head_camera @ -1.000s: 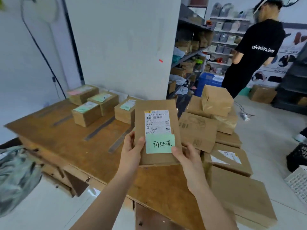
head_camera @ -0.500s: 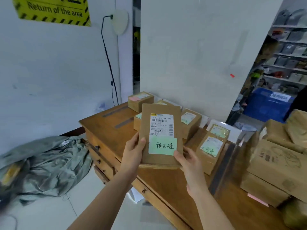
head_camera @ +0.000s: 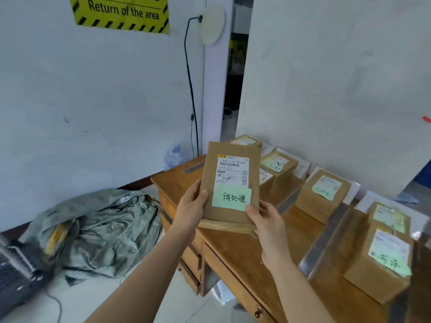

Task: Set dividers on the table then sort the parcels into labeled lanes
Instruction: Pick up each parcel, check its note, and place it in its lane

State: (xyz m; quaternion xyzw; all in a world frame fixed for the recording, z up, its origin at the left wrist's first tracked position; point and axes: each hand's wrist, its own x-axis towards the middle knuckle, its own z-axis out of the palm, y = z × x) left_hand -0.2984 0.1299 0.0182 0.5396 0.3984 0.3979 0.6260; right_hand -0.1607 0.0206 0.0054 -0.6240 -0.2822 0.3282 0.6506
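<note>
Your view has swung left along the desk (head_camera: 235, 250); with left hand (head_camera: 190, 206) and right hand (head_camera: 268, 220) gripping the parcel (head_camera: 229, 176), match its green note (head_camera: 232, 198) to a lane.

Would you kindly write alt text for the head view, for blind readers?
A left hand and right hand hold a brown parcel with a green note above a wooden table of labelled boxes parted by grey strips.

Parcel (head_camera: 229, 183) I hold: matt brown cardboard, lightly creased. White label (head_camera: 233, 170) on it: smooth printed paper. Green note (head_camera: 232, 198): matt paper, inked by hand. Table (head_camera: 242, 255): varnished wood, soft sheen. Drawer knob (head_camera: 257, 313): dull metal. Divider strip (head_camera: 323, 245): grey, glossy, reflective, material unclear to me. Sack (head_camera: 105, 229) on floor: crumpled grey-green cloth.
</note>
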